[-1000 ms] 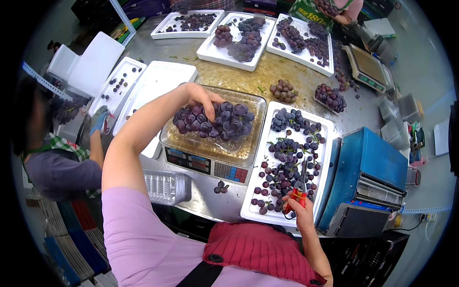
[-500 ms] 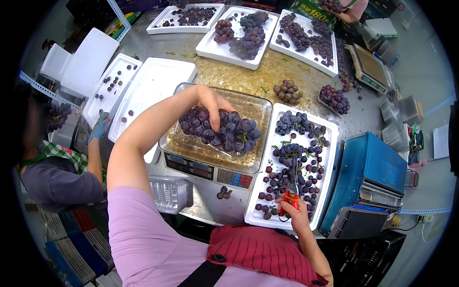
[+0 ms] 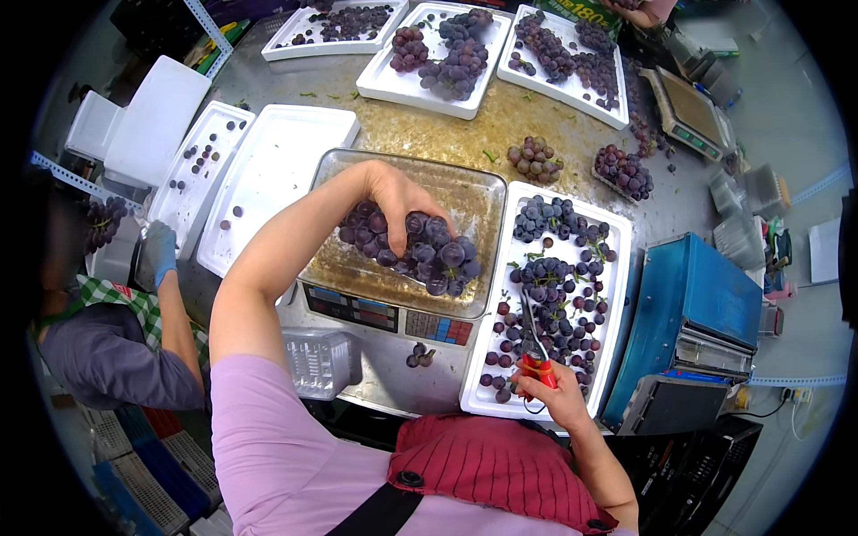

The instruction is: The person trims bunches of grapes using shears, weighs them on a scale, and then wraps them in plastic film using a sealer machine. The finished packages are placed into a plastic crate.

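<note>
Snips (image 3: 537, 364) clasped in our right hand (image 3: 559, 393) have tilted left, toward the crosswise grape bunch (image 3: 436, 255) our half-curled left hand (image 3: 398, 198) holds.

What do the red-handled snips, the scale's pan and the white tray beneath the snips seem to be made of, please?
Snips: grey, shiny blades, probably steel; smooth red grips, likely plastic.
Scale's pan: reflective though brown-stained, probably metal, perhaps under clear plastic.
White tray: matt, thick-walled, probably polystyrene foam.
</note>
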{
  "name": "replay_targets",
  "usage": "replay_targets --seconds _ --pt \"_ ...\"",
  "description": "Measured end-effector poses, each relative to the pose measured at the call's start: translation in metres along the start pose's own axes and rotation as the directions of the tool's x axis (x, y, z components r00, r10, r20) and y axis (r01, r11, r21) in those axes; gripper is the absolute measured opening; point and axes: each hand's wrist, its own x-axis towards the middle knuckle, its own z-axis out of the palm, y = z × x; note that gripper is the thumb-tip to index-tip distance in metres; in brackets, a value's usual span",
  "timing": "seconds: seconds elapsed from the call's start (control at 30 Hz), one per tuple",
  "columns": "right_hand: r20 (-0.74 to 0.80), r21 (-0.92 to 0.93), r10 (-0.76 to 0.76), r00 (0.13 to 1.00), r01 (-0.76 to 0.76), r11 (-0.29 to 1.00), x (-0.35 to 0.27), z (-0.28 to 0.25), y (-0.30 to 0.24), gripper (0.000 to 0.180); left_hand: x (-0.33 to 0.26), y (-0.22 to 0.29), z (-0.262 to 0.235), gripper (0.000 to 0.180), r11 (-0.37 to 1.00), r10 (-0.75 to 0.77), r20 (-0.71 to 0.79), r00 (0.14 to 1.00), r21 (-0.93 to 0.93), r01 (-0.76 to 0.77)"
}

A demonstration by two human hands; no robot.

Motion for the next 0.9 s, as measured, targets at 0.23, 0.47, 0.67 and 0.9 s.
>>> replay_targets --seconds 0.23,0.47,0.67,0.9 --pt "0.045 -0.029 -0.035 0.998 0.037 0.999 0.007 0.011 -0.023 0.024 -0.003 -0.004 0.003 0.092 0.987 0.050 -0.040 0.998 0.152 -0.043" --pt "0.071 -0.067 -0.016 0.997 0.020 0.998 0.009 0.012 -0.013 0.023 -0.004 -0.003 0.007 0.098 0.973 0.025 -0.094 0.995 0.232 -0.002" --pt "0.061 -0.093 -0.008 0.998 0.014 0.996 0.006 0.014 -0.014 0.023 -0.017 0.004 0.009 0.106 0.925 0.029 -0.272 0.962 0.372 0.077" --pt "0.091 -0.098 0.036 0.995 -0.027 0.995 0.001 0.011 -0.008 0.025 -0.085 -0.005 0.027 0.081 0.980 0.074 -0.670 0.738 0.187 0.071"
